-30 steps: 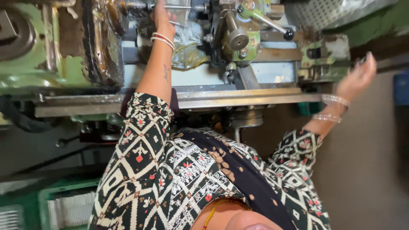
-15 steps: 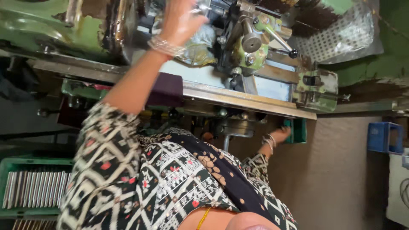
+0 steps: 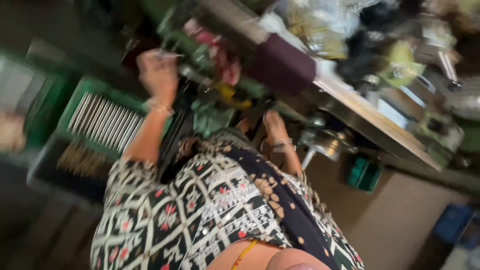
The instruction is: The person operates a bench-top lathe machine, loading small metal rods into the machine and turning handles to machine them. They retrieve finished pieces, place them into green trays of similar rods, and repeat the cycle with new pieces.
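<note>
The picture is heavily blurred by motion, and the view is tipped over. The left hand [image 3: 159, 70] is up at the left, bangles at its wrist, fingers curled around what looks like a thin pale metal rod [image 3: 170, 54] that pokes out sideways near the fingertips; the blur makes it hard to be sure how tight that grip is. Just below and left of that hand sits a green plastic crate [image 3: 75, 102] filled with long silvery metal rods [image 3: 105, 124] lying side by side. Beneath it, a darker tray [image 3: 47, 175] holds brownish pieces, too smeared to name.

The right hand [image 3: 274, 126] is lower, near the middle, also with a bangle at the wrist, reaching in under the edge of the long pale metal bench [image 3: 370, 122] that runs diagonally across the frame. Whether its grip is closed on anything, I cannot tell; the fingers are lost in shadow and blur. Beside it is a shiny round metal part [image 3: 325, 142] of the machine.

On top of the bench stand a dark maroon block [image 3: 282, 67] and the green-painted machine body [image 3: 400, 60], all smeared. A small green box [image 3: 364, 174] sits on the floor under the bench. The patterned black, white and red sleeve [image 3: 165, 215] fills the foreground.
</note>
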Available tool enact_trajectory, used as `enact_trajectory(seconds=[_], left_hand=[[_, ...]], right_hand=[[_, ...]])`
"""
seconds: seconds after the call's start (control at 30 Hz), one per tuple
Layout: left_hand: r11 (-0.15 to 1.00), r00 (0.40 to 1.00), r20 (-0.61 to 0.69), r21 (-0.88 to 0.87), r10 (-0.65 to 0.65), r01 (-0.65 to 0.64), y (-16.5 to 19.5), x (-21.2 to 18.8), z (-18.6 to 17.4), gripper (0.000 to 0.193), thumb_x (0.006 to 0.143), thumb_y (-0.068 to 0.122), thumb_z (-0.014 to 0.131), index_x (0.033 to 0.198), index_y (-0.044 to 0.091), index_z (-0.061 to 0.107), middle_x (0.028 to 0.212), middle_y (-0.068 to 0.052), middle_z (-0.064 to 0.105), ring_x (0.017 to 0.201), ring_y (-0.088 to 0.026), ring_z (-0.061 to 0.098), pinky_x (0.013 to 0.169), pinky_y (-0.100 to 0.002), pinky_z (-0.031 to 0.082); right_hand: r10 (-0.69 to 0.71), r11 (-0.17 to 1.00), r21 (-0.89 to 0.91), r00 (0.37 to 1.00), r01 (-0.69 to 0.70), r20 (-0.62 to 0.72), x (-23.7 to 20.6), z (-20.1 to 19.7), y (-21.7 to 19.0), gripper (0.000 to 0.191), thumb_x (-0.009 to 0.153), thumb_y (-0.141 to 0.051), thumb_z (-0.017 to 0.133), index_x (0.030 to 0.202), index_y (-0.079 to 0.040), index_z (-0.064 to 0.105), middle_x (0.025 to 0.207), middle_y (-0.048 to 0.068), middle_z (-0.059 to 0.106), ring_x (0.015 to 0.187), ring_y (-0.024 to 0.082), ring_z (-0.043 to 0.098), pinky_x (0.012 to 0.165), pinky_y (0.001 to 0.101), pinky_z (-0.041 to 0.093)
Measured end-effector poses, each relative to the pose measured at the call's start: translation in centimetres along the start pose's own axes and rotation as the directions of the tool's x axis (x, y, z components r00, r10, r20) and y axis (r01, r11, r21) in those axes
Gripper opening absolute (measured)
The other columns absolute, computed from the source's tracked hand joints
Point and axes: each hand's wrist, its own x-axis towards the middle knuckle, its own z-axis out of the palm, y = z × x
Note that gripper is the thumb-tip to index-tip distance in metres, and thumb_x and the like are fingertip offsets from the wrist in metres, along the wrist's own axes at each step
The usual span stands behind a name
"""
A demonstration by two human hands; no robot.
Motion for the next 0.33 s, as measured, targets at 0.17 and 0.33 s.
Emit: enact_trajectory(seconds=[0.17,0.33], left_hand=[[0.978,0.96,0.19,0.003,0.205,-0.209,1.8,-5.8,1.6,0.045,0.097,0.043,0.077,0.126,0.013,0.061,0.108,-0.012,0.073,0.094,-0.034,0.07,0.079,-0.043,0.057],[0.966,0.916,0.308,-0.062,0.259,-0.252,1.1,-6.4,-0.2,0.046,0.102,0.037,0.078,0.134,0.013,0.056,0.103,-0.012,0.069,0.09,-0.036,0.067,0.077,-0.045,0.054]], right_hand=[[0.716,-0.17,0.588,0.311,-0.791,0.625,13.6,7.0,-2.1,0.022,0.102,-0.045,0.051,0.104,-0.024,0.058,0.073,-0.003,0.046,0.053,0.009,0.037,0.045,0.0252,0.027],[0.502,-0.25,0.638,0.466,-0.729,0.729,14.4,9.0,-4.6,0.026,0.109,-0.045,0.058,0.106,-0.019,0.06,0.075,-0.006,0.044,0.054,0.006,0.032,0.043,0.0236,0.021]])
